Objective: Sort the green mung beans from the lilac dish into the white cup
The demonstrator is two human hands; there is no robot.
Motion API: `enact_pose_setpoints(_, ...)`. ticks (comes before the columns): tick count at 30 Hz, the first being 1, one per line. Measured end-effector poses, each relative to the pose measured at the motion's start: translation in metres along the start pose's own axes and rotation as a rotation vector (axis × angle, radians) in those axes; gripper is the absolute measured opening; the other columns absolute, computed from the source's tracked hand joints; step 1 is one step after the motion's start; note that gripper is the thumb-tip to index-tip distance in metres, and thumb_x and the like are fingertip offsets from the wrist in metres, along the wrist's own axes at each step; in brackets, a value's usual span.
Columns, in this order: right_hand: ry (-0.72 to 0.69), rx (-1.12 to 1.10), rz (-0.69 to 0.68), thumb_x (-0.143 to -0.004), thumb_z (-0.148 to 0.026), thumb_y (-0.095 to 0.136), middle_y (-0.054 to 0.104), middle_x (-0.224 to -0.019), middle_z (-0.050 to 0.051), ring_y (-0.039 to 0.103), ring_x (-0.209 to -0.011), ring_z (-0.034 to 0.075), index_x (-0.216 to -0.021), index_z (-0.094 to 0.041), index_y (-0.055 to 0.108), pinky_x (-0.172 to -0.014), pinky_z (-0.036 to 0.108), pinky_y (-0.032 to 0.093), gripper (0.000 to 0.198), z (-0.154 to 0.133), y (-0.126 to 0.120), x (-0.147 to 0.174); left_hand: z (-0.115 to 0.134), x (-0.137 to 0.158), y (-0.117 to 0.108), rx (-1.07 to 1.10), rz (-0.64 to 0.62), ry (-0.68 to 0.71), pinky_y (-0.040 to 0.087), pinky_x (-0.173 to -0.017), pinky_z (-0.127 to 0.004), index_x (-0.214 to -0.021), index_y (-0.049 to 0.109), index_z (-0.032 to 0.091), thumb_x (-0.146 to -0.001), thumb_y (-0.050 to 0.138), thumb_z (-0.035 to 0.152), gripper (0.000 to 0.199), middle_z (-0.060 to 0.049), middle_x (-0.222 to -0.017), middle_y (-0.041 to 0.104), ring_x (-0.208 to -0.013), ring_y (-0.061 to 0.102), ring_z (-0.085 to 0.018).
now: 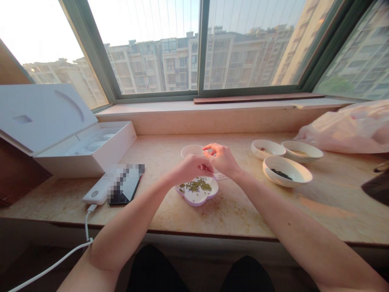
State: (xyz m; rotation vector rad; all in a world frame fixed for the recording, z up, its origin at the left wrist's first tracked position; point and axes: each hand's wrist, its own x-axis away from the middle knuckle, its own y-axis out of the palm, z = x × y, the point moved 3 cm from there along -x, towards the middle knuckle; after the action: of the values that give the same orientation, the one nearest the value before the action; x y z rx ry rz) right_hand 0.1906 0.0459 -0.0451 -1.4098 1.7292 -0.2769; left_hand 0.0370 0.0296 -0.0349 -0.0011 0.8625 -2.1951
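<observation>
A flower-shaped dish (197, 201) with a lilac rim stands near the counter's front, and small green beans (197, 185), like mung beans, lie scattered in it. My left hand (194, 168) is over the dish's far edge, its fingers curled in. Close beside it, my right hand (223, 159) has its fingers bent toward the thumb, near the rim of a round white bowl (191, 150). That bowl sits behind the dish and is partly covered by my hands. Whatever either hand pinches is hidden or too small to make out.
Three white bowls stand right: one with dark beans (287, 182), a left rear bowl (267, 149), a right rear bowl (306, 153). A plastic bag (349, 127) lies beyond. Left are an open white box (112, 148), a phone (129, 188) and a cabled power bank (97, 190).
</observation>
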Motion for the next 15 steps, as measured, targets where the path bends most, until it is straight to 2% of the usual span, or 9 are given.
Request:
enact_pose_setpoints(3,0.017,-0.013,-0.021,-0.084,-0.02,0.063,0.078,-0.093,0.007,0.069,-0.079,0.02,-0.098,-0.018,0.076,-0.072,0.031,0.049,0.02,-0.002,-0.002,0.001,0.007,0.002,-0.006,0.275,0.06,0.018,0.049,-0.076,-0.029,-0.075,0.072,0.016,-0.074,0.076,0.024,0.01,-0.002,-0.077,0.07,-0.077,0.063,-0.014)
enact_pose_setpoints(7,0.012,-0.006,-0.07,-0.081,-0.019,0.066,0.077,-0.089,0.007,0.067,-0.076,0.02,-0.102,-0.017,0.076,-0.07,0.03,0.047,0.023,-0.005,-0.002,0.004,0.016,0.005,-0.012,0.582,0.031,0.013,0.048,-0.073,-0.026,-0.076,0.072,0.015,-0.07,0.083,0.026,0.016,-0.001,-0.077,0.069,-0.074,0.062,-0.011)
enact_pose_setpoints(12,-0.116,-0.006,-0.134,-0.083,-0.018,0.064,0.075,-0.087,0.005,0.065,-0.075,0.019,-0.09,-0.018,0.076,-0.071,0.029,0.044,0.014,-0.013,0.001,0.009,0.019,0.007,-0.017,0.823,0.057,0.05,0.045,-0.064,-0.022,-0.075,0.071,0.014,-0.068,0.086,0.027,0.021,0.0,-0.075,0.067,-0.065,0.058,-0.007)
enact_pose_setpoints(15,-0.171,-0.036,-0.13,-0.083,-0.018,0.064,0.074,-0.084,0.003,0.063,-0.072,0.017,-0.085,-0.018,0.075,-0.07,0.028,0.043,0.01,-0.017,0.002,0.011,0.019,0.007,-0.018,0.903,0.028,0.077,0.045,-0.063,-0.022,-0.077,0.07,0.015,-0.065,0.089,0.025,0.024,0.001,-0.074,0.067,-0.063,0.059,-0.007)
